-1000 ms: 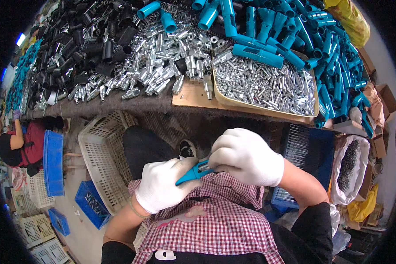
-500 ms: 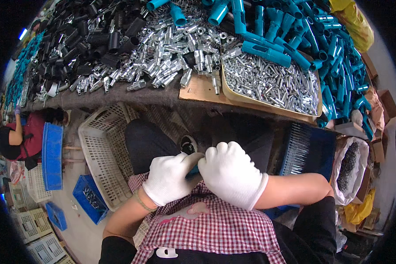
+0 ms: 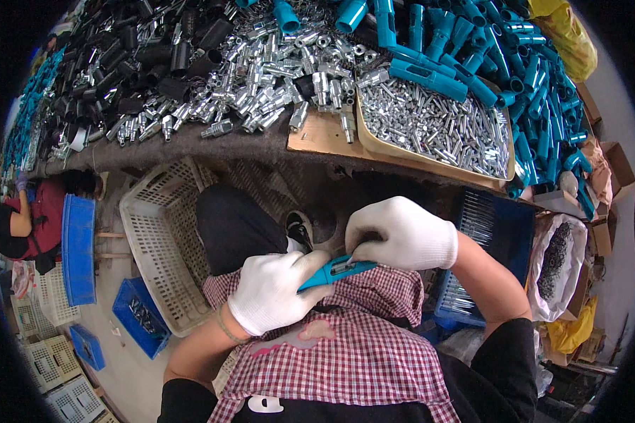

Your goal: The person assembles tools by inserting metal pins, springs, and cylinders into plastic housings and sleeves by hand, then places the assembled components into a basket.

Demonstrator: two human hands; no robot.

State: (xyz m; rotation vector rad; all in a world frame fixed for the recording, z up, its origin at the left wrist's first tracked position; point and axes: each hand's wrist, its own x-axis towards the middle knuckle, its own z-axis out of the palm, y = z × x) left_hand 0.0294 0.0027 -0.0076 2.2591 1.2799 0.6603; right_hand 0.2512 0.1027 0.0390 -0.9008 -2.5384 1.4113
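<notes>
My left hand [image 3: 271, 292], in a white knitted glove, is wrapped round a teal slotted tube [image 3: 322, 277] above my lap. Silvery metal shows inside the tube's long cut-out. At the tube's right end, the thumb and fingers of my gloved right hand [image 3: 406, 234] are pinched together over the slot. Whatever lies between those fingertips is too small to make out.
On the bench beyond my knees lie heaps of black sleeves [image 3: 180, 60], silver metal fittings [image 3: 261, 92] and teal tubes [image 3: 543, 106]. A cream tray [image 3: 504, 180] holds small metal pins. A pale crate [image 3: 148, 233] and a blue crate [image 3: 511, 243] flank my legs. Another person [image 3: 46, 218] sits far left.
My hands were together, hiding most of the teal tube. Now my right hand is farther right and higher, its fingers at the slot, and the tube shows in my left hand.
</notes>
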